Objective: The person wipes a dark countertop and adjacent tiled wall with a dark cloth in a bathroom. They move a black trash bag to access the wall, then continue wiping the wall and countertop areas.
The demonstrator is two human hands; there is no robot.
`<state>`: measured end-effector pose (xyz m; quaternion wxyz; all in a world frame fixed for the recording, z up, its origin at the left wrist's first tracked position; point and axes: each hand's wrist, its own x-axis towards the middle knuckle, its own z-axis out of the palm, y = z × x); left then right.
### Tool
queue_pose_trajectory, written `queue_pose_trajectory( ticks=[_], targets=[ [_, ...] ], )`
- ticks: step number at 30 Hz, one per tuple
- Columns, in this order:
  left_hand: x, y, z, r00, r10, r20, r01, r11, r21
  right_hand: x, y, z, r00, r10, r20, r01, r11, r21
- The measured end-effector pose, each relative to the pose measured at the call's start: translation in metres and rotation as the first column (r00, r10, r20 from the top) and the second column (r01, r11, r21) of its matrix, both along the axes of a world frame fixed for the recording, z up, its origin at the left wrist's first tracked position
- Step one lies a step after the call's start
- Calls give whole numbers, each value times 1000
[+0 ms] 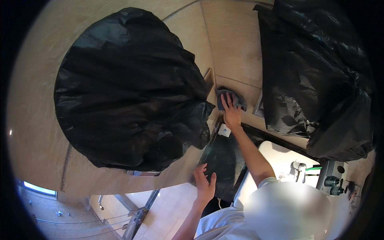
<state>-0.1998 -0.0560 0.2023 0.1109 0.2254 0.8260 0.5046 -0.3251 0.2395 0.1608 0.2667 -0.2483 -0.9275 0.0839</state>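
Note:
My right hand [232, 111] presses a grey-blue cloth [238, 99] flat against the beige tiled wall [237, 57], near a corner. Below that wrist, a small white box [224, 130] sits on the dark countertop [222, 159]. My left hand [205, 184] is lower down, beside the counter's left edge, with its fingers apart and nothing in them. To the left, a large round shape covered in black plastic [129, 90] hangs on the wall. More black plastic sheeting [312, 75] covers something at the upper right.
A white sink [276, 156] with a metal faucet [298, 171] lies at the right of the counter. Beside it is a grey holder [331, 174] with pump bottles [336, 190] and a green toothbrush [313, 169]. Wire lines and a spout [101, 202] are at the lower left.

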Motion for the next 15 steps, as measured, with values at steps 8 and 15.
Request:
queue_pose_trajectory(
  ticks=[8,15],
  targets=[
    [14,-24,-41,992,32,-123,-46,992,-116,-49,-27,30,984,21,-174,-48,987,-151],
    [28,-17,-36,992,-32,-124,13,988,-155,-4,-83,-49,894,-174,-413,-432,-91,-897]
  ],
)
